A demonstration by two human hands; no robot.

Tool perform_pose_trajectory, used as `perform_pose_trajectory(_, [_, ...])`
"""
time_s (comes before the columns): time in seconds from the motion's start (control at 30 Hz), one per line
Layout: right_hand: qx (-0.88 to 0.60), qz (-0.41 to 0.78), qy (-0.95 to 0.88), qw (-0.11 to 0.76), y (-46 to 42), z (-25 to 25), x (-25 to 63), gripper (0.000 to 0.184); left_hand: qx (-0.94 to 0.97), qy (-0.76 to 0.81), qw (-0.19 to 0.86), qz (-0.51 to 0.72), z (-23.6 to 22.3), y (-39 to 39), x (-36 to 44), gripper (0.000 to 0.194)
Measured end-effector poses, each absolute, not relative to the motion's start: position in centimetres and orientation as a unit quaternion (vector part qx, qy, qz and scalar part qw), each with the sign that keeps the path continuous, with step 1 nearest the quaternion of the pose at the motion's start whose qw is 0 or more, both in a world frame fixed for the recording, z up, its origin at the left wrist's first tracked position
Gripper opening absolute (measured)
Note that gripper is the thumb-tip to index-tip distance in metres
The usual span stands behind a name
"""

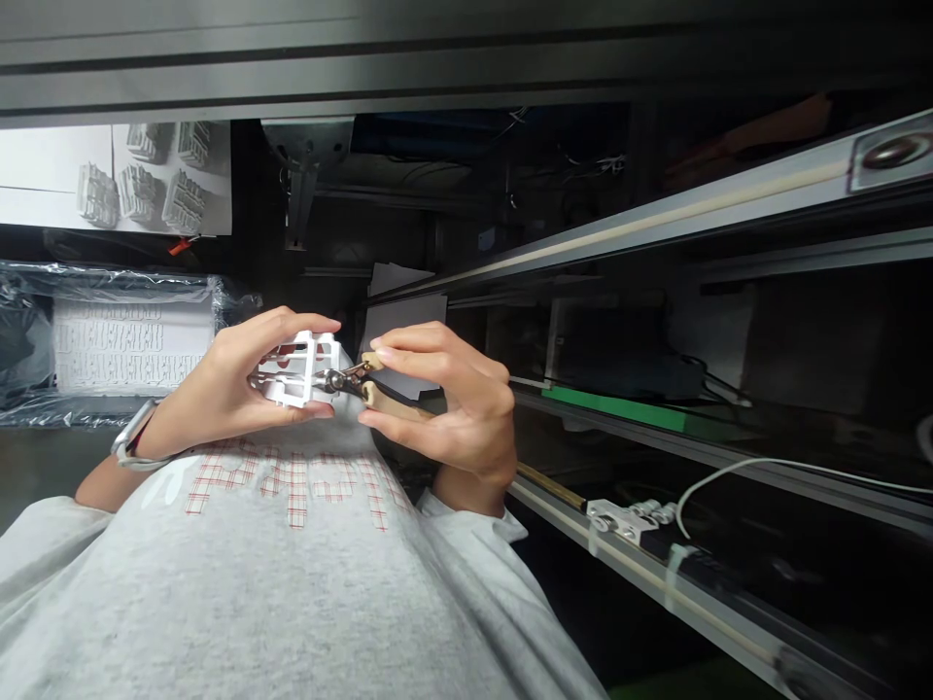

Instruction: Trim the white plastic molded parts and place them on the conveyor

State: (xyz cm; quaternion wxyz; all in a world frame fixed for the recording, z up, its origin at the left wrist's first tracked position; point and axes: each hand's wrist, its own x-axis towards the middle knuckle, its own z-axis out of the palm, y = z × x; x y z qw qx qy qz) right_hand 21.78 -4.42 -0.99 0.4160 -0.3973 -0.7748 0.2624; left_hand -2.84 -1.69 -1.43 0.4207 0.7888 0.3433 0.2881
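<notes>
We have a white frame [310, 365] in front of our chest, and the fingers of our left hand [237, 379] are clamped on it from both sides. The fingers of our right hand [463, 399] close round the pale handles of the pliers [333, 381], which stand spread apart. The nose of the pliers reaches in among the bars of the frame, towards our left palm. We cannot tell whether its tips grip anything.

A hard squeeze could, we judge, snap or mark a thin bar, since the bars look slender. If the tips slip, they could jab our left palm, which lies right behind them. A loose left hold would let the frame twist.

Bars and palm partly hide the tips from us. On our right, a long rail [604, 228] limits the elbow room, with a green strip [612, 408] and a loose cable [802, 464] beyond our hand. On our left, a film-lined box [138, 272] holds rows of white parts [109, 340]. Farther off, stacks [193, 143] stand on a white sheet [54, 160], an orange thing [182, 245] just beside its edge.
</notes>
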Motion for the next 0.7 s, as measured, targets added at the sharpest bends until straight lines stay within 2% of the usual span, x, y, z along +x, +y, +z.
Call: perform_pose_trajectory(0.7, [-0.402,0.282,-0.781,0.386,-4.3,-1.0,22.1,0.033,0.792,0.383,0.406,0.247,-0.4,-2.1,-3.5,0.060])
